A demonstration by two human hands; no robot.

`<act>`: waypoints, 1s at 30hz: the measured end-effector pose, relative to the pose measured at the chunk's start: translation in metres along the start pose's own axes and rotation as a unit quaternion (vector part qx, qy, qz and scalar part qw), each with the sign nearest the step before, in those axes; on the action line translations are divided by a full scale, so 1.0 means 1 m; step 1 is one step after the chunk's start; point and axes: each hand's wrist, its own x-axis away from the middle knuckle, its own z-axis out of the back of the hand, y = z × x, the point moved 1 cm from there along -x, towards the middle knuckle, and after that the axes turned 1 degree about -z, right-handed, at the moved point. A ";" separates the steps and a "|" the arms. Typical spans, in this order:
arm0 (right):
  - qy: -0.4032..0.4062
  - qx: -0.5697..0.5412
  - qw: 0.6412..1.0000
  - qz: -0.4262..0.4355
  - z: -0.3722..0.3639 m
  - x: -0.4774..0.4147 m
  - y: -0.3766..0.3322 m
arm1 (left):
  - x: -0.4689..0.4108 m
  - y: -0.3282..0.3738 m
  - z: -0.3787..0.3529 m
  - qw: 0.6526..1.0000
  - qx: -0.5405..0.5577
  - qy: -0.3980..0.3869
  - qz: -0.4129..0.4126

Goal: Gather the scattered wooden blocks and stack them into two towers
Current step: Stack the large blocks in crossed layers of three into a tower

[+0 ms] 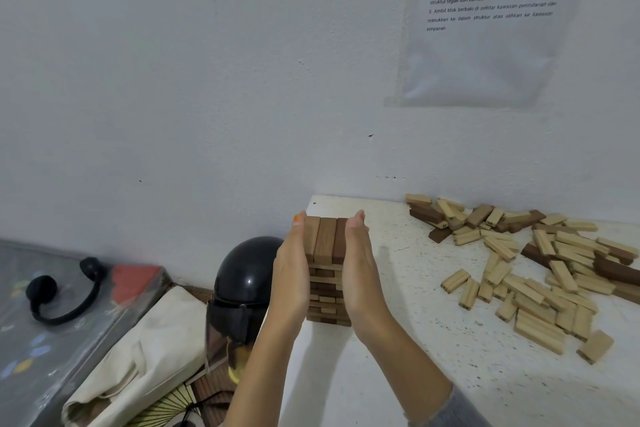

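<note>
We press our left hand point(290, 274) and right hand point(360, 270), fingers straight and together, flat against the block tower point(325, 267), likely squaring its layers. The loose blocks point(540, 274) (a second tower's stock) lie well apart.

Lived-in room: helmet point(247, 274), headphones point(62, 291), tote bag point(145, 350).
</note>
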 end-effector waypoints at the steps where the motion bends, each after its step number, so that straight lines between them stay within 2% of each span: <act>1: -0.002 0.000 1.000 -0.002 0.001 0.001 -0.002 | 0.000 0.001 -0.001 1.000 -0.003 0.001 0.003; 8: -0.010 0.003 1.000 -0.007 0.007 0.002 -0.004 | 0.002 0.003 0.000 1.000 -0.005 0.003 0.001; 14: -0.009 -0.006 1.000 0.000 0.009 0.003 -0.005 | 0.004 0.003 0.003 0.999 0.037 -0.005 0.005; 30: -0.020 -0.020 1.000 0.004 0.003 0.007 -0.006 | 0.002 -0.003 0.000 1.000 0.022 0.013 0.016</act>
